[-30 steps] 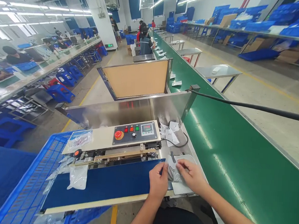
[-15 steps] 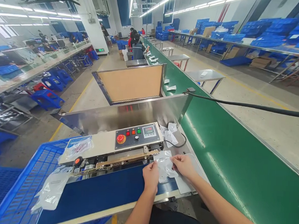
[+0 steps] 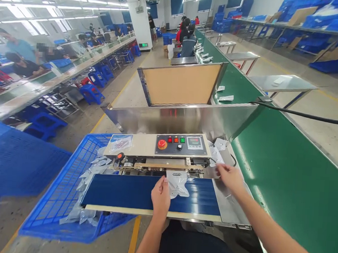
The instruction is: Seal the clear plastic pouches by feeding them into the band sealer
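Observation:
A clear-and-white plastic bag (image 3: 177,184) with dark print near its top hangs from the band sealer's (image 3: 144,165) sealing strip, its lower part over the dark blue conveyor belt (image 3: 120,190). My left hand (image 3: 160,197) is closed in a pinch at the bag's left edge. My right hand (image 3: 232,179) is closed too, thumb and fingertips together, beside several small white bags (image 3: 217,154) at the sealer's right end. What its fingertips hold, if anything, is hidden.
A blue plastic basket (image 3: 39,214) with several filled bags stands at the belt's left end. The control panel (image 3: 179,143) faces me. A steel guard (image 3: 163,120) rises behind. On the right runs a long green conveyor (image 3: 285,178); people (image 3: 188,44) sit farther along it.
The bag has gone from between both hands into the sealing strip and shifted left. My right hand has let go of it and moved toward the loose bags. The view has turned left.

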Motion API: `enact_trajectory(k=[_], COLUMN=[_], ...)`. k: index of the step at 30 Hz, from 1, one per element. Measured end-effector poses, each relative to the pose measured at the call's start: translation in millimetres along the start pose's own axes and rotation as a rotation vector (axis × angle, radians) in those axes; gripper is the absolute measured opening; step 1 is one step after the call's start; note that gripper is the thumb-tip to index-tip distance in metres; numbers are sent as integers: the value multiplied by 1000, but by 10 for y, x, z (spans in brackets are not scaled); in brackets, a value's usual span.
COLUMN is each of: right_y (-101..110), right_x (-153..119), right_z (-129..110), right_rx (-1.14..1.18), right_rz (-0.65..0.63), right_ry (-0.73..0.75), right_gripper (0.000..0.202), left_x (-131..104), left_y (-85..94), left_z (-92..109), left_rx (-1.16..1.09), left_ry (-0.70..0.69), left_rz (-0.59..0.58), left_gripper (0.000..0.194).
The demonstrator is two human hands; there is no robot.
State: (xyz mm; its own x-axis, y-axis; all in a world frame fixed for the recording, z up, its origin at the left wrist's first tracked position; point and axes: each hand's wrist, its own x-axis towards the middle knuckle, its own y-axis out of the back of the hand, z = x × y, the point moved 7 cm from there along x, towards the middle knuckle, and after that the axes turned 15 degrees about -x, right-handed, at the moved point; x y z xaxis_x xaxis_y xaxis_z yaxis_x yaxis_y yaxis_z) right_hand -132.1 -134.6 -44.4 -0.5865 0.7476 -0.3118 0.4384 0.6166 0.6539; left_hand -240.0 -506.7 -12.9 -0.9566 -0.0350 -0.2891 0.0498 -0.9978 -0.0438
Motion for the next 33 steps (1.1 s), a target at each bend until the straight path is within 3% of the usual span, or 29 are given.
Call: enact_trajectory(k=[2,5,8,11,15,18,20,23,26,29,33], right_y=[221,210,19,-4,403,773,877,746,483,370,372], right_x=[464,1059,1354,1354,915,273,-185,-751,-1085,-1148,-1080], right_z=[37,-46,-110,-122,-232,-355,-421,-512,-496,-282,87], right_rx=[-216,-531,-650,-644,-485,-294,-227,-108,115,358,511], right_rz=[110,118,48,28,196,337,340,129,-164,-248,-165], right_ry=[0,27,32,55,231,358,387,433,410,223,-29], right_gripper=[40,36,29,21,27,32,34,37,37,47,64], left_x=[-95,-251,-332,-363,-424,-520,-614,-760,-876,-906,-855], left_y=[286,545,587,518,246,-235,-633,-1173,-1513,-1599,-1597], left_z=[111,198,234,284,335,361,383,400,365,245,-98], left_rx=[22,19,-45,-73,-25,26,33,11,16,36,2], left_ry=[-57,-73,-92,-170,-235,-235,-238,-229,-181,-102,64], left_rz=[114,214,216,172,46,-172,-326,-510,-652,-690,-689], left_gripper=[54,55,57,57,55,48,42,44,43,49,57])
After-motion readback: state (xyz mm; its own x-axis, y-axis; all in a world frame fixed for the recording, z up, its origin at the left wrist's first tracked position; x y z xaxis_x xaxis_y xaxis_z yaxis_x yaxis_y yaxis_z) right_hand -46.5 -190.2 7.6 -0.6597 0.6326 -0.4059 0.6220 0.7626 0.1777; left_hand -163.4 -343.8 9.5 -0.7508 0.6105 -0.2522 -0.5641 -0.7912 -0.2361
